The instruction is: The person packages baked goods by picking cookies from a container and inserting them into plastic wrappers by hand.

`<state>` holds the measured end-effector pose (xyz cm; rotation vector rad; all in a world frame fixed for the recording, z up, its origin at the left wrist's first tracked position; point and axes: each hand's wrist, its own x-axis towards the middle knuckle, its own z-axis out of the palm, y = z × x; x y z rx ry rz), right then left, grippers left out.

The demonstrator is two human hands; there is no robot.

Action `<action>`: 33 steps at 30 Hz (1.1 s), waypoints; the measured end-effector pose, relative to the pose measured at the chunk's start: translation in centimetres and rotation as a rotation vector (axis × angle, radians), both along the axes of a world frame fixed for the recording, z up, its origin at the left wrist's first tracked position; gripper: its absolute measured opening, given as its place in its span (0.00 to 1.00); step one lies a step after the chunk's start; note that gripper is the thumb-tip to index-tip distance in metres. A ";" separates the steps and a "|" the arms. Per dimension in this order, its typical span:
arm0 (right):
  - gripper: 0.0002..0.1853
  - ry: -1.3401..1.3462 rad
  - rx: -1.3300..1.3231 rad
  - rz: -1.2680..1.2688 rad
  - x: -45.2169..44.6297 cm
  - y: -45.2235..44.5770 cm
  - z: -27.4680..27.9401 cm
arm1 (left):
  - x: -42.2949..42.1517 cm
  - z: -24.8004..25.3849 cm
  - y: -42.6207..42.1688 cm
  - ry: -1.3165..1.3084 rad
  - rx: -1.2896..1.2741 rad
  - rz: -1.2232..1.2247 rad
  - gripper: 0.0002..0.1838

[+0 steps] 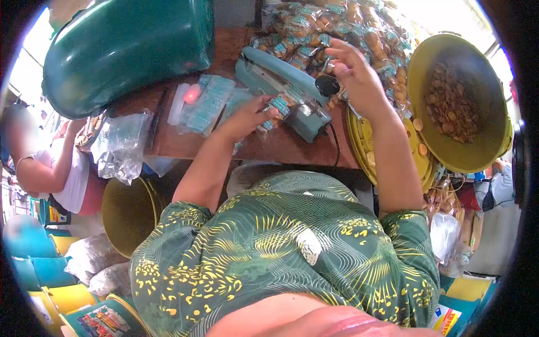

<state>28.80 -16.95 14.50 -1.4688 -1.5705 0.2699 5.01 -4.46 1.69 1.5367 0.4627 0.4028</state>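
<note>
My left hand is closed on a small clear packet with a blue printed label, at the front end of a blue-grey sealing machine. My right hand is raised over the machine's round black knob, its fingers apart, beside a large pile of filled packets. Nothing clear shows between its fingers. Flat stacks of blue printed packaging and a pink object lie left of the machine.
A large green tub stands at the back left. Clear plastic bags hang over the table's left edge. On the right are a yellow-green basin of brown pieces and a yellow lid. A person is at the far left.
</note>
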 end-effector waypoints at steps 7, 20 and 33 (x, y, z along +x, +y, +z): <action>0.26 -0.359 -0.273 -0.120 -3.5 0.6 -4.3 | -0.4 0.4 -0.2 0.019 -0.046 0.009 0.35; 0.25 -0.224 -0.223 -0.106 -2.5 -0.2 -4.9 | 0.9 -1.9 0.4 -0.028 -0.190 0.159 0.28; 0.12 -0.172 0.168 0.053 -2.8 -8.1 -2.3 | -0.2 7.1 -4.6 0.509 0.255 -0.425 0.32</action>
